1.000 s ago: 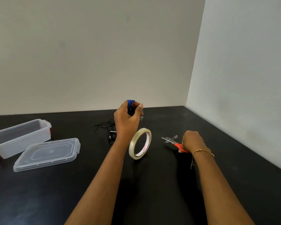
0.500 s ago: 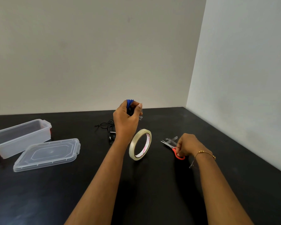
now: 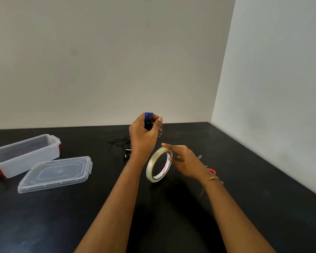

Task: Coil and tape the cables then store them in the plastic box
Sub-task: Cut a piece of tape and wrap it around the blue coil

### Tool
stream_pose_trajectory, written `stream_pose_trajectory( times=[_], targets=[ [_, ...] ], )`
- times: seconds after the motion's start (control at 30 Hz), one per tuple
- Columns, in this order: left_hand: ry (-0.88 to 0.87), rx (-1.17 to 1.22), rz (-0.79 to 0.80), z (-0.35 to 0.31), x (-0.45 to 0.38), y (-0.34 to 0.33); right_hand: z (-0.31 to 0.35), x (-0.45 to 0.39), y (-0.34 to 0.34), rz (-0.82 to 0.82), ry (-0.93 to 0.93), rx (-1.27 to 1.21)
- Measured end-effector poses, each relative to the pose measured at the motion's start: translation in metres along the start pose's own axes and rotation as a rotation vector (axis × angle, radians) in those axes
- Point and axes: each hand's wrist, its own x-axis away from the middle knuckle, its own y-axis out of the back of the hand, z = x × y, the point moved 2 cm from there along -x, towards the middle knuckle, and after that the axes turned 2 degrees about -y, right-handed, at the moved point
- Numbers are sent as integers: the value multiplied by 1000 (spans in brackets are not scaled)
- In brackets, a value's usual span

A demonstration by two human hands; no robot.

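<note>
My left hand [image 3: 144, 134] is raised above the table [image 3: 171, 225], fingers curled round the coiled blue cable [image 3: 148, 115], of which only the top loops show above my grip; a short clear strip of tape [image 3: 160, 134] appears to hang from my fingertips, though it is faint and I cannot be certain. My right hand [image 3: 185, 161] is empty, fingers loose and extended, reaching across the upright tape roll [image 3: 159, 166], its fingertips at or just over the top edge; contact cannot be confirmed. The scissors [image 3: 211, 169] lie behind my right wrist, largely hidden.

Judgement: the step in hand is binding the blue coil. To do it well I should keep the loops pinched tight so they do not spring open; take the free tape end with the right hand; wrap it fully round the bundle and press it onto itself.

A black cable [image 3: 121, 144] lies loose behind my left wrist, not yet coiled; the plastic box [image 3: 26, 156] stands open at the far left, well apart from my hands, its lid [image 3: 57, 173] lying just in front of it.
</note>
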Motion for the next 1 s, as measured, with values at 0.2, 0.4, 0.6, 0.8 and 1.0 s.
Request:
stream_pose_trajectory(
  times=[0.2, 0.4, 0.6, 0.8, 1.0],
  targets=[
    [-4, 24, -12, -3, -1, 0, -7, 5, 20, -267, 76, 86],
    [24, -2, 13, 1, 2, -2, -16, 10, 18, -256, 36, 352],
    [73, -59, 128, 5, 1, -3, -18, 5, 2, 53, -78, 446],
    [82, -101, 231, -8, 8, 10, 9, 10, 12, -256, -71, -186],
    [67, -226, 208, -13, 38, 44, 70, 22, 0, -20, -29, -1048]
  ],
)
